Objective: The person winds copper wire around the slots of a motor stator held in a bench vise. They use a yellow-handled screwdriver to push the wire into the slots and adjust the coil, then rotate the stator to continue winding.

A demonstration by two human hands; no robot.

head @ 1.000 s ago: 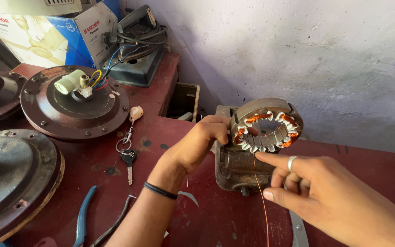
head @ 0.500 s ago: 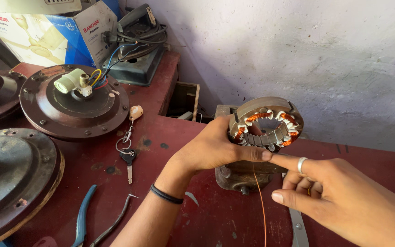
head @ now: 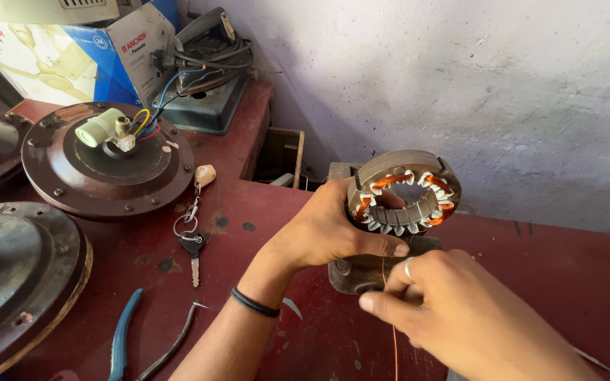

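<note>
Left hand [head: 333, 229] gripping stator [head: 404, 192] over red tabletop [head: 552, 261]; right hand [head: 453, 310] pinching copper wire [head: 393, 339] just below it.

The bench [head: 545, 261] right of the stator [head: 404, 194] is seen open up to the wall [head: 460, 85]. The stator's left side is blocked by the left hand [head: 326, 229]; its front is blocked by the right hand [head: 453, 317] and a copper wire [head: 393, 331]. Leftward passage is narrowed by two motor housings [head: 107, 162] [head: 15, 275], with a key [head: 193, 247] and pliers [head: 121, 339] lying between. The rear left corner is closed off by a box [head: 51, 56] and a cabled device [head: 206, 77].
</note>
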